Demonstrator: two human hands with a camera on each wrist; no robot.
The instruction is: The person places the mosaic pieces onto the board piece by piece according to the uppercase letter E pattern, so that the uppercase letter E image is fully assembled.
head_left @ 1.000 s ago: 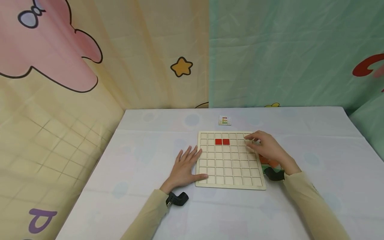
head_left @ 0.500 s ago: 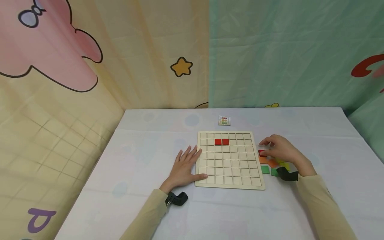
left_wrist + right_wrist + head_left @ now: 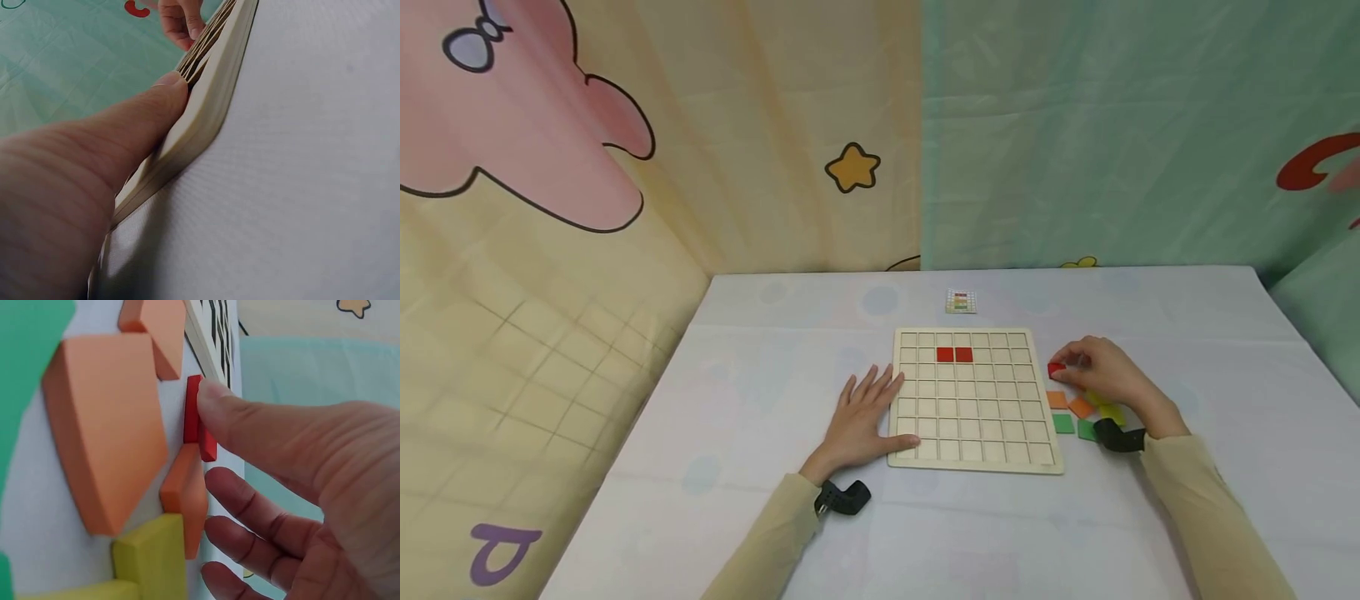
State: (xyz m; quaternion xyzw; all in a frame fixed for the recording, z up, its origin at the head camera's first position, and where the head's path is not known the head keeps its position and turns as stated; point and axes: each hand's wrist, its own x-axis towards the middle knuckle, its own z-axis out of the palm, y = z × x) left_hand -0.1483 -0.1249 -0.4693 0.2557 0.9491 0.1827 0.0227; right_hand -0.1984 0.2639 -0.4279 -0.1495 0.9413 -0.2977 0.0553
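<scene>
A pale wooden grid board (image 3: 990,409) lies on the table, with two red square tiles (image 3: 945,355) side by side in its upper rows. My left hand (image 3: 859,425) rests spread on the board's left edge; its thumb (image 3: 147,115) lies over the rim near the front corner. Just right of the board, my right hand (image 3: 1107,375) pinches a red tile (image 3: 1055,369) between thumb and finger. In the right wrist view the thumb (image 3: 231,415) presses against red (image 3: 192,409), while the other fingers are partly curled.
Orange tiles (image 3: 1057,400), green tiles (image 3: 1063,423) and yellow tiles (image 3: 1112,412) lie loose right of the board, partly under my right hand and wrist. A small printed card (image 3: 961,302) with a coloured grid lies behind the board. Patterned curtains hang behind the table.
My right hand has moved from above the board's right side to the loose tiles and taken hold of a red tile, now shifted slightly away from the orange ones. My left hand stays put.
</scene>
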